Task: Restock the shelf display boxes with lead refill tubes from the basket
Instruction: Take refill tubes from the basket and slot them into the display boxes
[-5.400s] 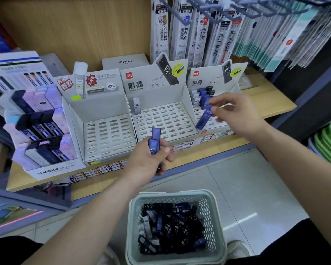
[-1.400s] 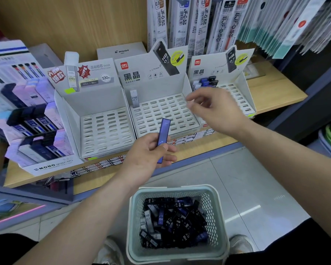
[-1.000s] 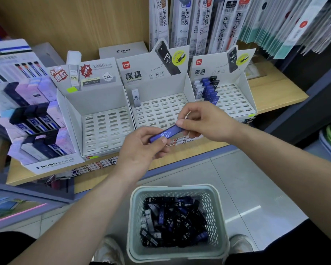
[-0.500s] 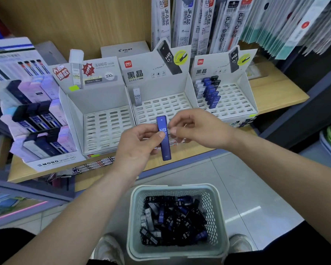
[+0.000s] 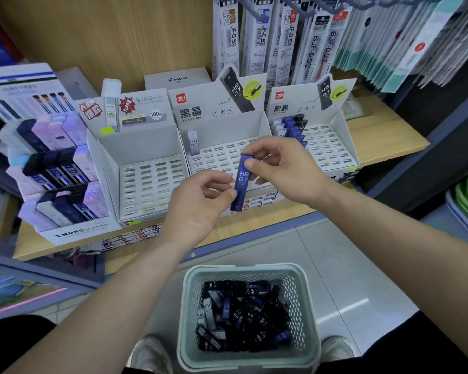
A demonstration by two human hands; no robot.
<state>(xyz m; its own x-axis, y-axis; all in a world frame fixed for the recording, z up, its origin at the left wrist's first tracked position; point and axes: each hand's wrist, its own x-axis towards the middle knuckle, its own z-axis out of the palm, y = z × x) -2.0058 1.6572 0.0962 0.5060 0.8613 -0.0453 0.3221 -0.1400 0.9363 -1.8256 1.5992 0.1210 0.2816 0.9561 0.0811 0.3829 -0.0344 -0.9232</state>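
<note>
One blue lead refill tube [image 5: 242, 182], HB 0.7, upright over the shelf's [image 5: 384, 141] front edge: top end pinched in the right hand [image 5: 287, 168], lower half pinched in the left hand [image 5: 200, 206]. Along the shelf, three in a row: left display box [image 5: 146, 184]; middle display box [image 5: 222, 157] with a single grey tube [image 5: 193, 143] at its back wall; right display box [image 5: 330, 147] with a row of tubes [image 5: 292, 128] in its back left corner, partly hidden behind the right hand, hard to count. On the floor [image 5: 362, 265], one basket [image 5: 305, 292], heap of tubes [image 5: 241, 311] inside, too jumbled to count.
</note>
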